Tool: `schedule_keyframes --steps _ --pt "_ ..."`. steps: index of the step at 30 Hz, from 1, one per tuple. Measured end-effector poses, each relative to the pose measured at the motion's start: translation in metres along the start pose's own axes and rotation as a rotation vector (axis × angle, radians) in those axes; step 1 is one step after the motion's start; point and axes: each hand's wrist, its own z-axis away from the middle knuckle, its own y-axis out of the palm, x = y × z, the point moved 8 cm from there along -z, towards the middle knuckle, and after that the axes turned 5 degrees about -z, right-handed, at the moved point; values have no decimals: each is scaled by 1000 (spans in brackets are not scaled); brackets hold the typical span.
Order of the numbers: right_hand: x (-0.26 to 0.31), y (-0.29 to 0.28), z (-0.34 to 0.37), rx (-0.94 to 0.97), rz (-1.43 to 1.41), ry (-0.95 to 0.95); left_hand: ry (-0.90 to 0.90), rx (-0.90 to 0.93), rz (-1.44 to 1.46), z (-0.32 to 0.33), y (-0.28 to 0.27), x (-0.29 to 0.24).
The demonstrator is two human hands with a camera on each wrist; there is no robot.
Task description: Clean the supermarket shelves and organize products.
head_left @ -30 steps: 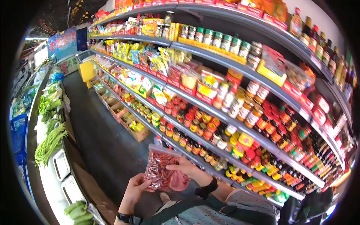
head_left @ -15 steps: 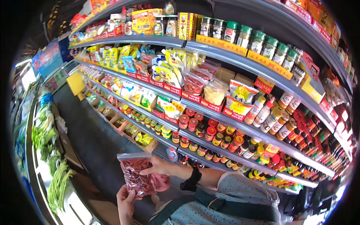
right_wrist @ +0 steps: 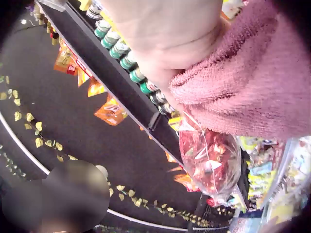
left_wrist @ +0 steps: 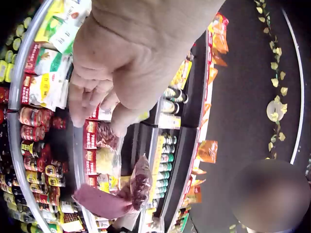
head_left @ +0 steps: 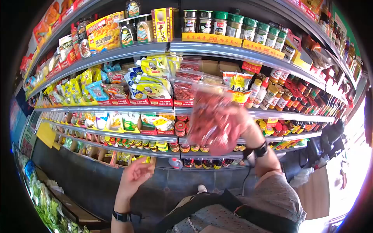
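Note:
My right hand (head_left: pixel 244 119) grips a clear zip bag of dried red chilies (head_left: pixel 208 116), raised in front of the shelves and blurred in the head view. A pink terry cloth (right_wrist: pixel 252 87) is bunched in the same hand, against the bag. Behind the bag, similar packs of dried red chilies (head_left: pixel 183 90) sit on the middle shelf. My left hand (head_left: pixel 135 176) is apart from the bag, low over the floor in the head view, with its fingers loosely bent and nothing in them.
Green-capped spice jars (head_left: pixel 235 26) line the shelf above. Seasoning pouches (head_left: pixel 153 87) lie to the left of the chili packs, and sauce bottles (head_left: pixel 268 95) stand to the right. Leafy vegetables (head_left: pixel 48 207) lie on a counter at lower left.
The view has turned to face the shelves. My left hand has let go of the bag and moved away. My right hand has lifted the bag and cloth up toward the middle shelf.

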Motion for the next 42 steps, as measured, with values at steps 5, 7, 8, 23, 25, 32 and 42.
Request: schedule_keyframes --steps 5,7,8,23,25,32,42 --pt "84 -62 -40 -261 38 -294 370 165 -543 -98 36 -97" --pt "99 -84 -66 -258 25 -268 506 159 -780 -138 62 -132" --pt "103 -95 -75 -260 7 -239 682 154 -844 -158 76 -148" --pt "141 -147 -180 -352 319 -477 12 451 -1635 -413 149 -112" --pt "136 -145 -185 -323 418 -457 -18 463 -1699 -426 147 -97" --pt "118 -122 -206 -201 760 -411 103 385 -1593 -396 148 -107" --pt "97 -94 -253 -104 1387 -358 337 250 -1512 -381 129 -116"
